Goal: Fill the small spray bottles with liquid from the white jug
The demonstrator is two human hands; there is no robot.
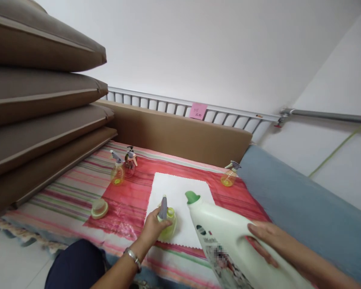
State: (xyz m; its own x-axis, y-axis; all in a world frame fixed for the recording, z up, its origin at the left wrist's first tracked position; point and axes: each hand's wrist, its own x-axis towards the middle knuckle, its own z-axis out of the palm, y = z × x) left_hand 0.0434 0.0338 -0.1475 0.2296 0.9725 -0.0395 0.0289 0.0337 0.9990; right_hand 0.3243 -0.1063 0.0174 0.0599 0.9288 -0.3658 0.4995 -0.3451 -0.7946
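Observation:
My left hand [155, 226] is closed around a small yellow-green spray bottle [170, 228] with its round mouth uncovered. A grey spray head [164, 206] sits at the same hand, beside the bottle's mouth. By its handle, my right hand [266, 241] grips a big pale green detergent bottle [216, 228], tilted to the left. Its open green spout [192, 196] points toward the spray bottle, apart from it; no liquid is visible between them. Beneath the spray bottle lies a white scalloped mat [180, 182]. A pale round cap [99, 208] rests on the cloth at the left.
At the back left stand a yellow spray bottle [117, 174], a pink one [130, 166] and a dark pump bottle, partly hidden. Another yellow spray bottle [228, 176] is at the right. Stacked brown cushions [48, 92] rise on the left. A brown board [180, 134] borders the back.

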